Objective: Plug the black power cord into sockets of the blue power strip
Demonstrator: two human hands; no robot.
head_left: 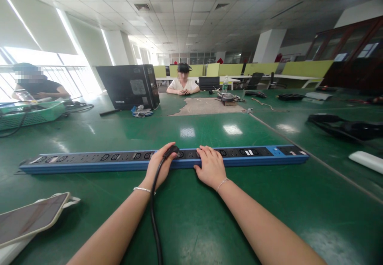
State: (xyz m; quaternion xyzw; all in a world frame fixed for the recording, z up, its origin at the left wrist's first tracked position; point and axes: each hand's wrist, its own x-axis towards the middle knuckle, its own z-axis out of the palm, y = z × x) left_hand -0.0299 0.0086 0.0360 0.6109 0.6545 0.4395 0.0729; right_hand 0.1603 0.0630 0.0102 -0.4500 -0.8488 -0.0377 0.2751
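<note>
A long blue power strip (248, 162) with a row of black sockets lies crosswise on the green table (191, 217). My left hand (158, 167) is closed around a black power plug (171, 151), held at a socket near the strip's middle. How deep the plug sits is hidden by my fingers. Its black cable (153, 213) runs over my wrist toward the near edge. Just to the right, my right hand (212, 166) grips the power strip, fingers over the top and thumb against the front side.
A phone (32, 219) lies at the near left. Beyond the strip stand a black computer case (128, 87), gloves (142, 111) and a green basket (50, 113). One person (183, 83) sits opposite, another (38, 83) at the left. Black gear (344, 127) lies at the right.
</note>
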